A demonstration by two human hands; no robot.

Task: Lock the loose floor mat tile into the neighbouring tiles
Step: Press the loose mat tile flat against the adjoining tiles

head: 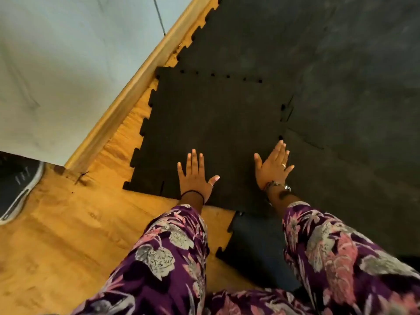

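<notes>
The loose black mat tile [211, 123] with jigsaw edges lies on the wooden floor, slightly skewed against the neighbouring black tiles [341, 87]. Small gaps show along its far seam and at its right seam. My left hand [195, 176] rests flat, fingers spread, on the tile's near part. My right hand [273, 167] lies flat with fingers spread near the tile's near right corner, at the seam with the neighbouring tile. Neither hand holds anything.
Bare wooden floor [68, 235] lies left and near. A wooden baseboard [127, 96] and pale wall run diagonally at left. A dark shoe-like object [16, 189] sits at far left. Another black tile [256, 251] lies between my patterned sleeves.
</notes>
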